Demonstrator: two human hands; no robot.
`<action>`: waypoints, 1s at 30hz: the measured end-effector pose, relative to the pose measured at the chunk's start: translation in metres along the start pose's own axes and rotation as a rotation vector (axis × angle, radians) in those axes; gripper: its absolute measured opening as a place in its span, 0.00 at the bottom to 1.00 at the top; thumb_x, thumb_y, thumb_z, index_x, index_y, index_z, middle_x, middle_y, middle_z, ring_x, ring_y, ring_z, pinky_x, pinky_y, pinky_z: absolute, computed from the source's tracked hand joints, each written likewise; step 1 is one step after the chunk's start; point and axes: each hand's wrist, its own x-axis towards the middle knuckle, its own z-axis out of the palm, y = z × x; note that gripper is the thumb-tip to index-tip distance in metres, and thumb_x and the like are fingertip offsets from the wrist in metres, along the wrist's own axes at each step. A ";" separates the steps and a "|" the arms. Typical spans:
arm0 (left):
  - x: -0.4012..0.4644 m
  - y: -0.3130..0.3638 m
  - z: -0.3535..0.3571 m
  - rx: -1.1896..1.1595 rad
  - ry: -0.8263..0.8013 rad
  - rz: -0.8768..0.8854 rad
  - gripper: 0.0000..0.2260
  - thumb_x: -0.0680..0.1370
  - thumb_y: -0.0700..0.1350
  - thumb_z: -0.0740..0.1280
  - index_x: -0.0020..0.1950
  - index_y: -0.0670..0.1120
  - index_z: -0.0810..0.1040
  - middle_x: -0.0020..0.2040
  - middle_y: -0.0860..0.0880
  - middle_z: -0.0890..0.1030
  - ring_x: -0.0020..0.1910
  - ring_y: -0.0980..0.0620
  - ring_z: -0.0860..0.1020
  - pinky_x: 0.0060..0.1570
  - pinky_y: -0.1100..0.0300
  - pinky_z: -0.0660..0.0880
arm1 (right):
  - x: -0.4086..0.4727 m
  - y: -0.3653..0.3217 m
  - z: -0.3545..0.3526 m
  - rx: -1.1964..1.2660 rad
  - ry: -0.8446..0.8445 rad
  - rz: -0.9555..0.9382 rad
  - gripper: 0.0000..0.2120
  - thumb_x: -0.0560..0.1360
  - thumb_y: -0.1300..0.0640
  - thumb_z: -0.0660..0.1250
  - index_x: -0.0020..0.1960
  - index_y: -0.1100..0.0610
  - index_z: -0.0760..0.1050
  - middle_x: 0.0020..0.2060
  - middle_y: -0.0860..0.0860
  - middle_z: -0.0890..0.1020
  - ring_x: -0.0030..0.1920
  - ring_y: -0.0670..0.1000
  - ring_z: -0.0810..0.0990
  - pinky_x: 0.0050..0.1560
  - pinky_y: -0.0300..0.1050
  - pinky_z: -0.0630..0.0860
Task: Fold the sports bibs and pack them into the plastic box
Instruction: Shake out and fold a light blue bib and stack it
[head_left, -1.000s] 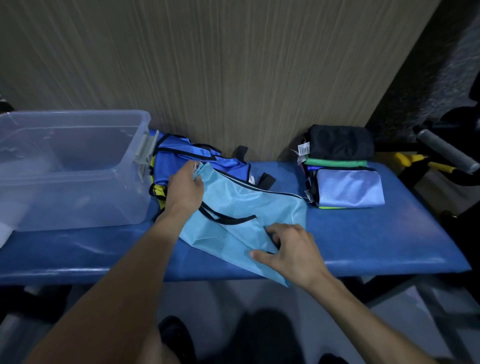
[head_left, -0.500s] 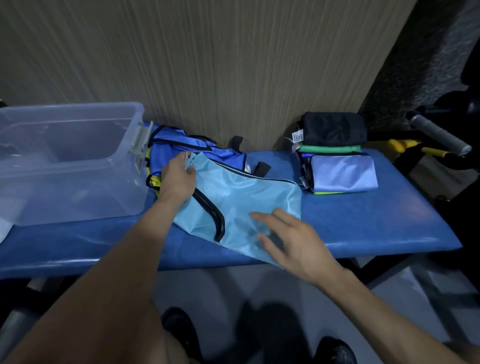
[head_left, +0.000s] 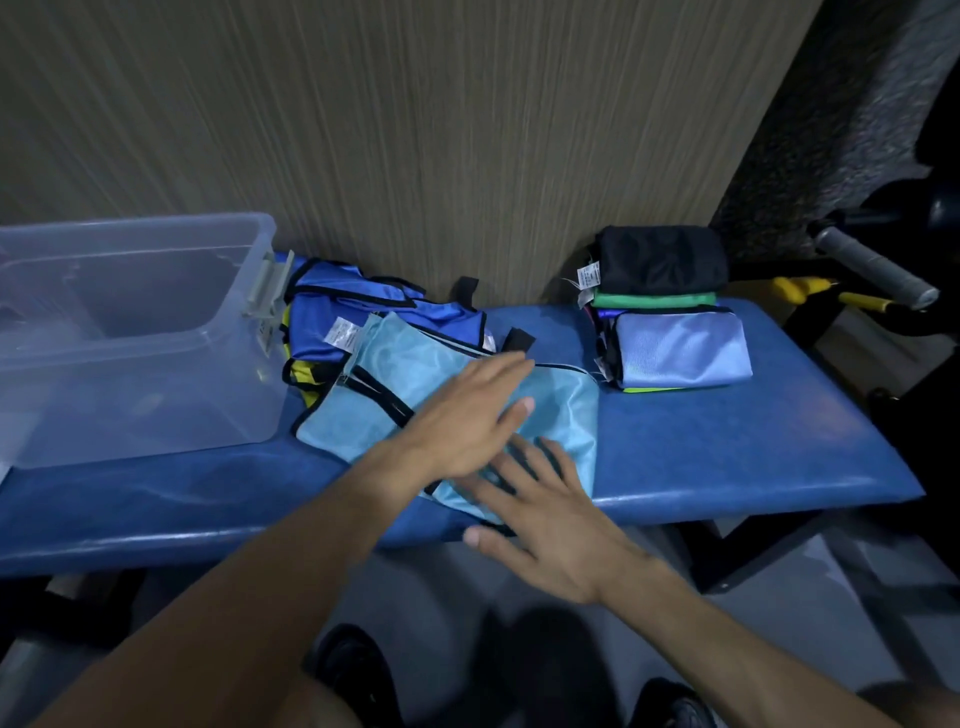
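I see the light bib (head_left: 561, 410) at frame centre, lying flat on the blue bench (head_left: 727, 457), folded, its black trim showing at the left edge. Its upper left part overlaps a pile of unfolded bibs (head_left: 363, 317) in royal blue and yellow, which sits just beside the box.

Left hand (head_left: 467, 421): fingers straight and together, palm down, lying across the middle of the light bib. It grasps nothing.

Right hand (head_left: 550, 514): fingers spread, palm down, over the bib's lower edge at the front lip of the bench. Fingertips reach onto the fabric; I cannot tell whether the palm touches. It grasps nothing.

The box (head_left: 156, 332), clear plastic, stands at the left of the frame on the bench, its grey latch (head_left: 267, 283) facing the pile.

A stack of folded bibs (head_left: 670, 312) sits at the right of the frame, black on top, then green, then pale blue, against the wall panel (head_left: 415, 130).
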 end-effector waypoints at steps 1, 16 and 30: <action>-0.002 -0.006 0.007 0.038 -0.128 -0.066 0.26 0.86 0.56 0.52 0.83 0.49 0.54 0.84 0.49 0.52 0.82 0.50 0.50 0.80 0.53 0.50 | 0.000 0.001 -0.006 0.037 0.087 0.006 0.22 0.84 0.39 0.51 0.72 0.46 0.70 0.71 0.49 0.72 0.73 0.56 0.67 0.73 0.57 0.62; -0.014 0.011 0.040 0.256 -0.328 -0.176 0.36 0.81 0.70 0.43 0.82 0.54 0.34 0.81 0.51 0.31 0.80 0.47 0.30 0.77 0.39 0.35 | 0.024 0.084 -0.031 0.709 0.307 1.000 0.26 0.70 0.35 0.72 0.37 0.59 0.79 0.29 0.47 0.81 0.36 0.52 0.80 0.42 0.51 0.77; -0.005 -0.017 0.031 0.248 -0.207 -0.257 0.36 0.78 0.74 0.39 0.82 0.59 0.36 0.82 0.52 0.33 0.79 0.45 0.29 0.77 0.40 0.35 | 0.040 0.065 -0.034 0.734 0.552 0.942 0.11 0.77 0.54 0.69 0.41 0.56 0.70 0.35 0.50 0.78 0.36 0.48 0.76 0.34 0.42 0.69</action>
